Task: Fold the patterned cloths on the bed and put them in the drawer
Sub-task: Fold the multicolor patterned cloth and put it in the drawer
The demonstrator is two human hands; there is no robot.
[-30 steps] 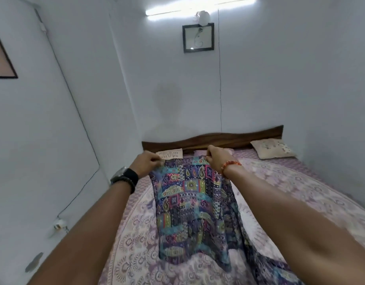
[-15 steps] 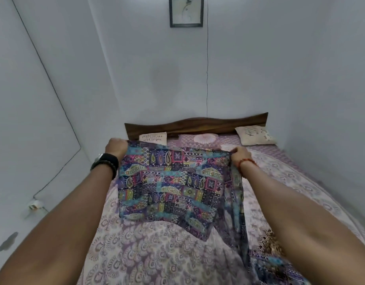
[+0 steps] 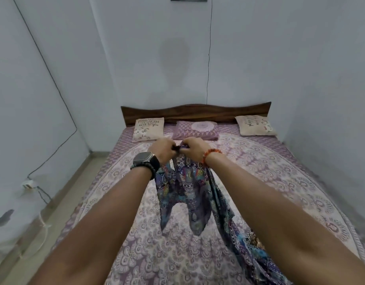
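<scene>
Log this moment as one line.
step: folding | left hand: grips patterned cloth top | right hand: grips same edge | cloth hangs over bed

light: soft, even, dim-cool | shadow: faint on far wall | edges: wide-angle bowed | blur: slight

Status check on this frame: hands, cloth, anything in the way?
Left hand and right hand together, both gripping patterned cloth. Cloth hangs over bed, tail trailing right. Nothing in the way.
</scene>
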